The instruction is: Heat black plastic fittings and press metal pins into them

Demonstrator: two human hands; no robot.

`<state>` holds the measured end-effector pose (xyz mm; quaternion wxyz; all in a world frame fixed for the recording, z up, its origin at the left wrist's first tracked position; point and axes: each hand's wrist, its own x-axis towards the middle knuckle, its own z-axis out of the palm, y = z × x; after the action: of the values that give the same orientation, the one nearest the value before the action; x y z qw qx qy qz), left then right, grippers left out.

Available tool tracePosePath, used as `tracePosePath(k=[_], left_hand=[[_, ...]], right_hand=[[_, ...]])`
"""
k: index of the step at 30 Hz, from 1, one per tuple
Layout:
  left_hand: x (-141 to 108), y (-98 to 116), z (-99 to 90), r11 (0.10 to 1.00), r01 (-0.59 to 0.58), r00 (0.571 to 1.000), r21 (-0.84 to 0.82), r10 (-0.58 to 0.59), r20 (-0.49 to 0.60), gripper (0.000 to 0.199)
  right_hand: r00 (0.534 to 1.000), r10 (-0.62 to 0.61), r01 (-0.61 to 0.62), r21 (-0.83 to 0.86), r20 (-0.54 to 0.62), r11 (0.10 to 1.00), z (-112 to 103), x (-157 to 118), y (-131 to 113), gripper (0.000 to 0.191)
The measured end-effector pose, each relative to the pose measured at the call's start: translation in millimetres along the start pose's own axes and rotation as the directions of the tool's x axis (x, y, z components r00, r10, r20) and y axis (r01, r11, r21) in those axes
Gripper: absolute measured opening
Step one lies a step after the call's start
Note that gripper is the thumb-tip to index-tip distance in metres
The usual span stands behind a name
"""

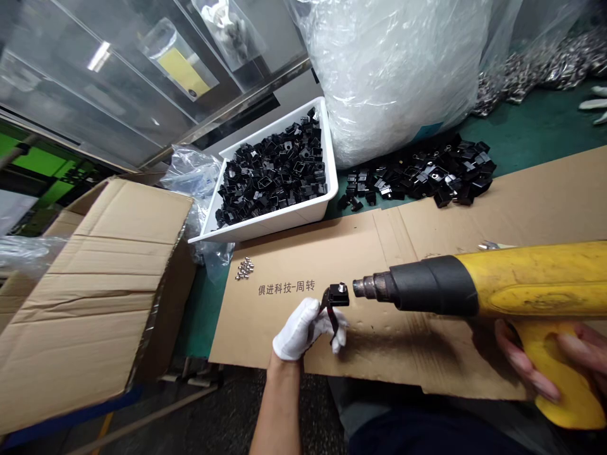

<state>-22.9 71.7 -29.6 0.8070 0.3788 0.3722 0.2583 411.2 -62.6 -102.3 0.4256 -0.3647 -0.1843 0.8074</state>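
My left hand [303, 328], in a white glove, is closed around dark-handled pliers [332, 318]. At their tip sits a small black plastic block [338, 295] with a shiny metal piece [341, 287] on top. My bare right hand [535, 360] grips the handle of a yellow heat gun [535, 278]. Its stepped metal nozzle [372, 287] points left at the block, with a small gap between them. Part of the right hand's grip is hidden behind the handle.
Flat cardboard [393, 354] covers the green bench, with small metal pieces [245, 268] at its left. Behind are a white bin [265, 222] of black parts, a loose pile of black parts [427, 174] and a large plastic bag [398, 76]. An open carton [95, 278] stands left.
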Motion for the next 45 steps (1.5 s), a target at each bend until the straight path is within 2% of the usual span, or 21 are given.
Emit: tracePosePath(k=[3, 7, 12, 21, 33, 38, 43, 45], left_hand=[[0.2, 0.6, 0.3, 1.000, 0.009, 1.000, -0.002, -0.009, -0.002, 0.073], [1.4, 0.8, 0.5, 1.000, 0.005, 1.000, 0.002, -0.005, -0.002, 0.072], [0.8, -0.6, -0.8, 1.000, -0.003, 1.000, -0.009, 0.003, 0.005, 0.071], [1.2, -1.5, -0.6, 0.999, -0.001, 1.000, -0.032, 0.001, 0.002, 0.069], [0.3, -2.1, -1.3, 1.000, -0.001, 1.000, -0.019, 0.001, -0.008, 0.068], [0.9, -0.8, -0.8, 1.000, -0.006, 1.000, -0.015, 0.006, 0.005, 0.066], [1.2, -1.9, -2.3, 1.000, -0.003, 1.000, -0.008, 0.003, 0.005, 0.069], [1.3, -2.4, -2.8, 1.000, -0.005, 1.000, -0.003, 0.005, 0.002, 0.069]], right_hand=[[0.993, 0.036, -0.032, -0.037, 0.116, 0.999, -5.3, -0.1, 2.5, 0.053], [0.998, 0.003, 0.000, -0.045, 0.062, 0.999, -5.3, -2.2, 6.2, 0.052], [0.988, 0.038, -0.032, -0.041, 0.148, 0.999, -5.8, -2.1, 1.5, 0.051], [0.993, 0.017, -0.010, -0.062, 0.119, 0.998, -6.1, -2.2, 0.5, 0.053], [0.989, 0.021, -0.007, -0.094, 0.148, 0.996, -8.1, -0.6, -0.6, 0.053], [0.998, -0.009, 0.013, -0.074, 0.056, 0.997, -2.2, -2.7, 3.7, 0.052], [0.989, 0.022, -0.011, -0.074, 0.146, 0.997, -3.6, -0.8, -2.7, 0.053], [0.992, 0.027, -0.019, -0.065, 0.127, 0.998, -2.9, -0.3, -5.9, 0.052]])
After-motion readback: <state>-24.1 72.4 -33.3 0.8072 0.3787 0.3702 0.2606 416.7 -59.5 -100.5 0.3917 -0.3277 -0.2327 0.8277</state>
